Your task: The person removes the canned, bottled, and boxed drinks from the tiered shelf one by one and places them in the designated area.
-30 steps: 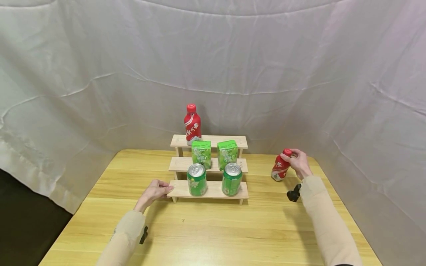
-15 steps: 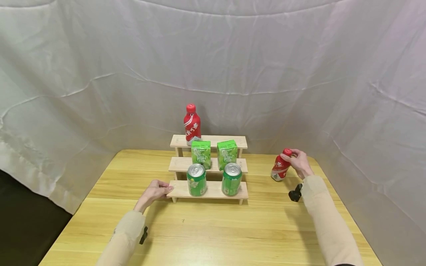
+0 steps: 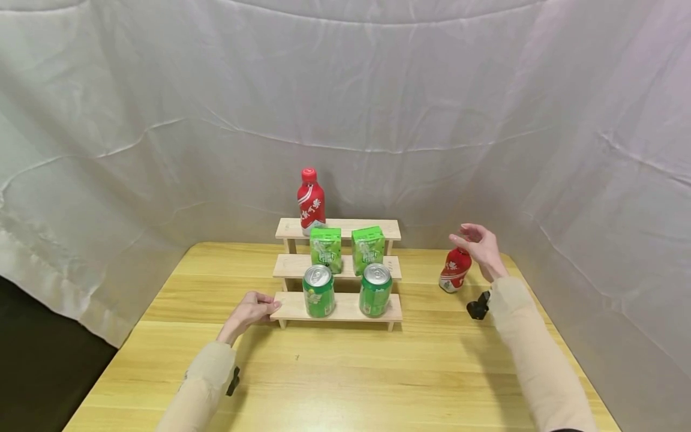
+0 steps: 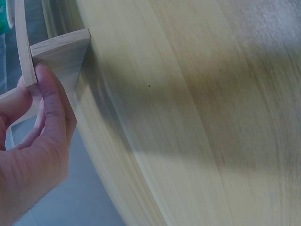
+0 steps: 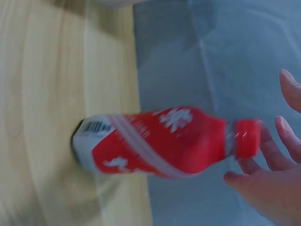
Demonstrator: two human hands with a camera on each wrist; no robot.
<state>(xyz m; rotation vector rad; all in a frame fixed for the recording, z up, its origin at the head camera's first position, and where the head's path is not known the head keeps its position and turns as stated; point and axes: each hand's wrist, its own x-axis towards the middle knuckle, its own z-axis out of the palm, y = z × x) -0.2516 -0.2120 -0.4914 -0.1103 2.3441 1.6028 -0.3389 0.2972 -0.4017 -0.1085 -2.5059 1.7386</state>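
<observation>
A three-tier wooden shelf (image 3: pixel 345 308) stands on the table, and my left hand (image 3: pixel 252 310) pinches the left end of its lowest board (image 4: pixel 24 47) between thumb and fingers. At the right, a red drink bottle (image 3: pixel 454 270) stands upright on the table. My right hand (image 3: pixel 482 247) is just above and behind its cap (image 5: pixel 247 138), thumb and fingers spread apart; whether a fingertip touches the cap is unclear. A second red bottle (image 3: pixel 311 204) is on the top board. Two green drink cartons (image 3: pixel 326 249) occupy the middle board, two green cans (image 3: pixel 319 292) the lowest.
The wooden table (image 3: pixel 345 378) reaches back to pale grey curtains (image 3: pixel 345 108), which hang behind it and along both sides. A dark area (image 3: pixel 43 360) lies beyond the table's left edge.
My right hand has let go of the bottle's cap, its fingers spreading and rising slightly. The bottle stays on the table. My left hand and the shelf look unmoved.
</observation>
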